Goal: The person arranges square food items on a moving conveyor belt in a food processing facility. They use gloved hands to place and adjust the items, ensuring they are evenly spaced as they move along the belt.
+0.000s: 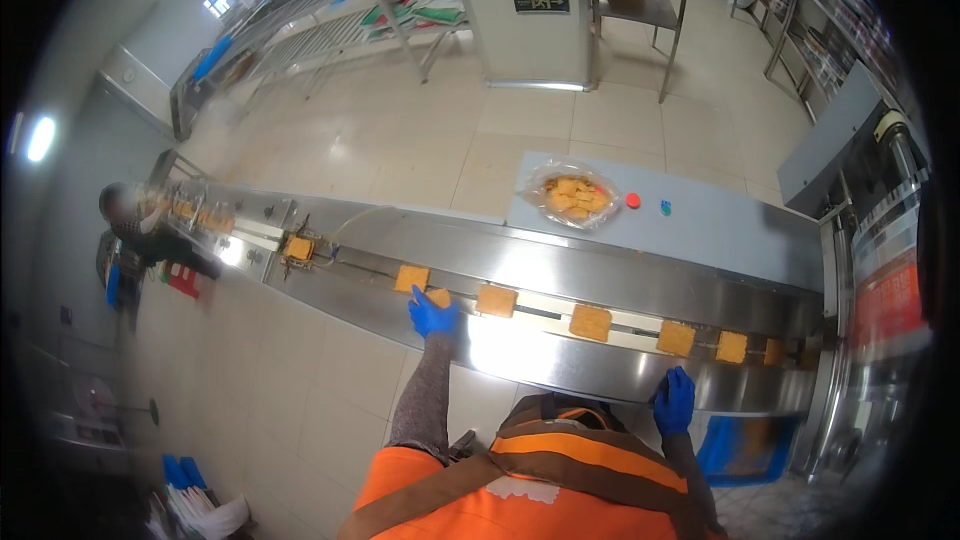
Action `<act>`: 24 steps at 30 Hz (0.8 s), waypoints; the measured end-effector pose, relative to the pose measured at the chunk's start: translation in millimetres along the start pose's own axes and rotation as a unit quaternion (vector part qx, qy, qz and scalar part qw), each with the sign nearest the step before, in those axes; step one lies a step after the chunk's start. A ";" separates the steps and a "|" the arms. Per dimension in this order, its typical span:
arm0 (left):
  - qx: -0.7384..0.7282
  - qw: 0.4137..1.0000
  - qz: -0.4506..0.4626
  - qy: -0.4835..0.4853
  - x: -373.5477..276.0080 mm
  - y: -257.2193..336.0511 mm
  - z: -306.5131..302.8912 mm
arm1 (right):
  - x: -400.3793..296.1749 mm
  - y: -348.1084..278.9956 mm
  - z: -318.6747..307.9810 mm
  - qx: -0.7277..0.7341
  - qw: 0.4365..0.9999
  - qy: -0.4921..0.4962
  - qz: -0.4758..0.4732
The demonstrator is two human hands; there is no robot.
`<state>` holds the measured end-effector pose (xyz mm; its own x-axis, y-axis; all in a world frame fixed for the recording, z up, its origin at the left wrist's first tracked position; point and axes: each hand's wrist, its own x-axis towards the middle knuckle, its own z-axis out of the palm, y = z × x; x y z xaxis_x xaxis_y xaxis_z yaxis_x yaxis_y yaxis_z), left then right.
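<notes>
A spaced row of flat, square golden-brown food pieces (pixel 590 322) lies along the narrow track of a steel conveyor (pixel 555 255). My left hand (pixel 433 315), in a blue glove, grips a similar square piece (pixel 438 298) between its fingers, over the track. Its raised fingertip is at the lower edge of another square (pixel 412 278) just beyond. Blue-gloved too, my right hand (pixel 675 401) is at the conveyor's near edge, below two of the squares; nothing shows in it, but its finger pose is unclear.
A clear bag of broken pieces (pixel 576 196) sits on the grey side table (pixel 705 229), beside a red button (pixel 633 200) and a green one (pixel 665 207). Machinery with a film roll (pixel 889 292) stands right. A blue crate (pixel 750 450) is below. Another person (pixel 150 225) works far left.
</notes>
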<state>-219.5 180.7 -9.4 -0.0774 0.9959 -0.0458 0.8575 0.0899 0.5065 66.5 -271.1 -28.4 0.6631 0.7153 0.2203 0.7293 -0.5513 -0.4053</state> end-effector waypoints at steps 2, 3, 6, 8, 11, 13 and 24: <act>0.020 1.000 -0.002 0.005 26.2 -14.0 8.0 | 0.5 -2.6 -3.4 -0.010 1.000 -0.002 -0.014; 0.003 0.999 -0.002 -0.032 30.9 -7.2 3.5 | 0.2 -2.4 -1.8 -0.015 1.000 -0.002 -0.021; 0.048 0.993 0.039 -0.103 37.0 25.0 -18.0 | -7.3 8.7 8.4 -0.007 1.000 0.016 -0.023; 0.136 0.987 0.067 -0.055 36.2 24.0 2.2 | -8.1 11.3 10.1 0.006 1.000 0.000 -0.017; 0.220 0.967 0.130 0.002 27.2 15.3 40.7 | -14.3 14.6 6.1 0.003 1.000 -0.011 -0.012; 0.158 0.976 0.145 -0.046 17.9 17.6 49.6 | -12.8 14.9 7.2 0.013 1.000 -0.010 -0.012; -0.120 0.970 0.208 0.033 42.2 -9.8 -24.7 | 24.9 -37.0 18.4 0.070 0.996 -0.023 -0.056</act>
<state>-243.8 221.8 4.9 0.2110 0.9434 0.2558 0.6797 -0.3296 0.6553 52.9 -225.0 -24.2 0.5680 0.7895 0.2324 0.7656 -0.4032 -0.5013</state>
